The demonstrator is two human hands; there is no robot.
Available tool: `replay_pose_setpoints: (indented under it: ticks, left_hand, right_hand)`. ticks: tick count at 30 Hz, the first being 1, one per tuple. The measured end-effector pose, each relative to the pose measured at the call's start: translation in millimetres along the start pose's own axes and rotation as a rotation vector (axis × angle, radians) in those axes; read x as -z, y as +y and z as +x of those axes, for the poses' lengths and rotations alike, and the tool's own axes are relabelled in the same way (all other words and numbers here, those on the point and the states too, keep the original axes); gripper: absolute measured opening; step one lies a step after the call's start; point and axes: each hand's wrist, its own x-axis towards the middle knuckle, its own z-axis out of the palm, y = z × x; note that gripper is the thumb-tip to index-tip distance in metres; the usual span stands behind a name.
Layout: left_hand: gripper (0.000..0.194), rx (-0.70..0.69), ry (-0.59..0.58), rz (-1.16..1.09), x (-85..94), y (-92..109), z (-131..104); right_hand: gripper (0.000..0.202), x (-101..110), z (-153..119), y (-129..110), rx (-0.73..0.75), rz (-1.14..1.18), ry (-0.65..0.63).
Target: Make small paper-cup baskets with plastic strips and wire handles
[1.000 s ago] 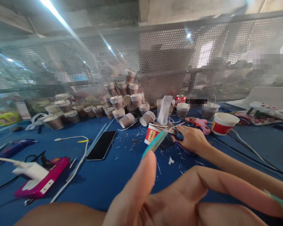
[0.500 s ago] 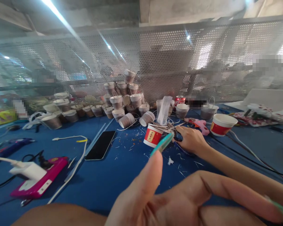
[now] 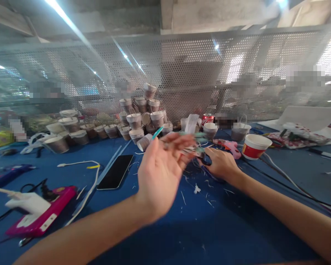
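My left hand (image 3: 161, 176) is raised over the middle of the table, palm showing and thumb apart. Its fingers stretch to the right and are smeared by motion; nothing shows in the palm. Long teal nails show on it. My right hand (image 3: 222, 163) is closed round the dark handles of a pair of scissors (image 3: 206, 159), whose blades point left toward the left fingers. The small red and white paper cup seen earlier by the blades is hidden behind my left hand. Behind the hands stands a bundle of white strips (image 3: 192, 123).
Several covered small buckets (image 3: 134, 120) are stacked at the back. A black phone (image 3: 115, 172), a pink power strip (image 3: 41, 217) and cables lie at left. A larger red and white paper cup (image 3: 256, 146), a pink glue gun (image 3: 231, 147) and a soda can (image 3: 208, 118) stand at right. White scraps litter the blue table.
My left hand has moved away from the camera, forward to the scissors, and now covers the small paper cup. My right hand stays nearly in place with the scissors.
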Motion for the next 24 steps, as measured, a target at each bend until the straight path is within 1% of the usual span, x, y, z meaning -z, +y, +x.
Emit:
replay_pose_setpoints:
  ticks: [1, 2, 3, 4, 5, 6, 8, 9, 10, 11, 12, 14, 15, 21, 24]
  left_hand:
    - [0.042, -0.172, 0.121, 0.043, 1.7, -2, 27]
    - [0.037, -0.317, 0.235, 0.098, 7.6, -8, 49]
    - [0.035, -0.389, 0.311, 0.164, 16.9, -16, 66]
    - [0.037, -0.398, 0.329, 0.218, 28.3, -26, 77]
    - [0.042, -0.359, 0.297, 0.247, 40.1, -36, 83]
    - [0.048, -0.265, 0.215, 0.242, 50.7, -46, 85]
    - [0.058, 0.011, 0.012, 0.164, 64.1, -60, 80]
    - [0.06, 0.144, -0.077, 0.144, 66.6, -63, 76]
    - [0.061, 0.248, -0.148, 0.135, 66.9, -64, 73]
    - [0.06, 0.318, -0.204, 0.137, 65.8, -64, 71]
    - [0.059, 0.359, -0.247, 0.141, 64.2, -63, 70]
    - [0.055, 0.378, -0.287, 0.143, 61.7, -59, 70]
    - [0.054, 0.375, -0.287, 0.141, 61.3, -58, 71]
    - [0.055, 0.342, -0.186, 0.192, 58.7, -58, 70]
    - [0.055, 0.312, -0.168, 0.237, 55.2, -57, 67]
  right_hand:
    - [0.035, -1, 0, 1, 0.005, 0.003, -0.003]
    - [0.035, -1, 1, 2, 0.006, 0.009, -0.001]
    - [0.035, -1, 1, 3, -0.002, 0.015, 0.01]
    - [0.036, -2, 2, 5, -0.018, 0.022, 0.02]
    - [0.036, -2, 2, 6, -0.031, 0.032, 0.026]
    - [0.036, -2, 2, 7, -0.035, 0.045, 0.028]
    - [0.036, -2, 2, 9, -0.027, 0.07, 0.032]
    - [0.035, -3, 1, 9, -0.016, 0.078, 0.036]
    - [0.034, -3, 1, 10, -0.001, 0.083, 0.04]
    - [0.033, -4, 1, 10, 0.016, 0.085, 0.044]
    - [0.033, -5, 1, 11, 0.033, 0.086, 0.049]
    - [0.032, -6, 1, 12, 0.062, 0.086, 0.052]
    - [0.032, -6, 1, 13, 0.074, 0.084, 0.051]
    - [0.035, -3, 1, 16, 0.096, 0.03, 0.013]
    - [0.034, -1, 0, 16, 0.102, 0.011, 0.011]
